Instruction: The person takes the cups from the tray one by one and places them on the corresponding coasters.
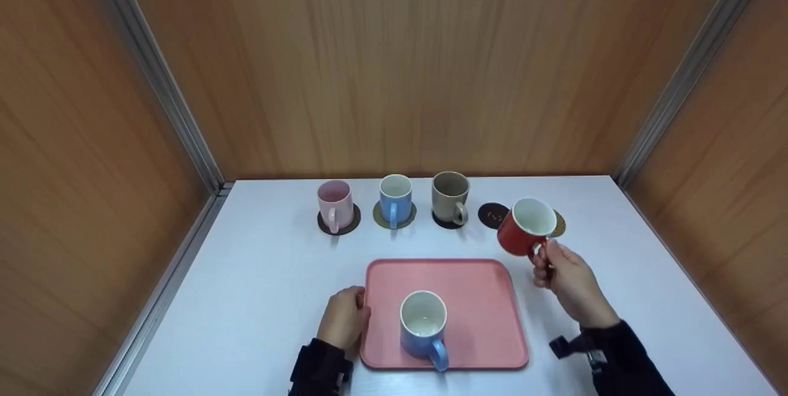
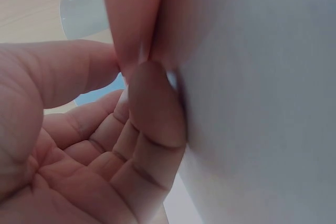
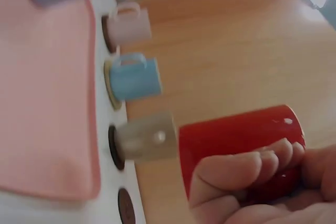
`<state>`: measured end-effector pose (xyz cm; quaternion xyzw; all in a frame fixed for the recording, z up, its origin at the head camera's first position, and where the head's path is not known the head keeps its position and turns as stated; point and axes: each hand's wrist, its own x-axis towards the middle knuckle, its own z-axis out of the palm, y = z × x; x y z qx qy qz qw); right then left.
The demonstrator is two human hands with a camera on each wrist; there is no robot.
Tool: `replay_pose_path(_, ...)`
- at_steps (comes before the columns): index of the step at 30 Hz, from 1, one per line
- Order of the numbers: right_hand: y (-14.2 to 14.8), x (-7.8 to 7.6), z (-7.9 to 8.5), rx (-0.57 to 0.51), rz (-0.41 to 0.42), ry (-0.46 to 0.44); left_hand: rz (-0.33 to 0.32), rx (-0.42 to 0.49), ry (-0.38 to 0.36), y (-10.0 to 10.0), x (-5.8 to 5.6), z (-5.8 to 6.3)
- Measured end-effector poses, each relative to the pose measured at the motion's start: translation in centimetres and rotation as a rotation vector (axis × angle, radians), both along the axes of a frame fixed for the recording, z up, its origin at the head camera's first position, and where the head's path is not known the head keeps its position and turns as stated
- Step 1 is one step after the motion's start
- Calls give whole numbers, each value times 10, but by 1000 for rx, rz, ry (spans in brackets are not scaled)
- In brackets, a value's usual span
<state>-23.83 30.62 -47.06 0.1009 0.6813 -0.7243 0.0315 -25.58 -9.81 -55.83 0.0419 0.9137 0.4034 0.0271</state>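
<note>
My right hand [image 1: 572,285] grips the handle of a red mug [image 1: 517,237] with a white inside. The mug is tilted and raised near the right-hand coasters; the right wrist view shows fingers curled at its red side [image 3: 231,135]. At the left edge of a pink tray [image 1: 480,303], my left hand [image 1: 343,316] holds the rim. Close up in the left wrist view, the thumb and curled fingers meet at the tray's edge [image 2: 134,19]. A blue mug [image 1: 420,337] stands on the tray, its handle toward the front.
Along the back stand a pink mug [image 1: 335,202], a light blue mug [image 1: 395,202] and a grey-brown mug [image 1: 447,199], each on a round coaster. Right of them lie a bare dark coaster [image 1: 492,215] and a cork-coloured coaster [image 1: 559,223], partly behind the red mug. Wooden panels [image 1: 418,63] enclose the table.
</note>
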Motion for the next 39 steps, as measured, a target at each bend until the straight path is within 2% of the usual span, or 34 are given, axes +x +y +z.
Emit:
replay_pose_path(2,8,-23,-2,23,-65,20,4,2,-6,0,0,0)
replay_pose_path(6,21,-65,-12,79,-111,30,6,9,-24,1,0,0)
replay_pose_path(10,25,-97,-23,96,-100,6,-3,5,-24,1,0,0)
replay_pose_path(14,18,-119,-34,50,-68,-38,-9,-6,-6,0,-1,1)
replay_pose_path(18,9,-131,-45,16,-39,-75,-6,-4,-11,-1,0,1)
replay_pose_path(24,-2,-143,-54,-38,-59,-88,-1,3,-11,-1,1,-2)
replay_pose_path(31,-6,-149,-55,-19,-79,-119,-2,14,-43,-3,0,-3)
replay_pose_path(39,-5,-153,-68,16,-87,-143,-11,12,10,-3,1,-2)
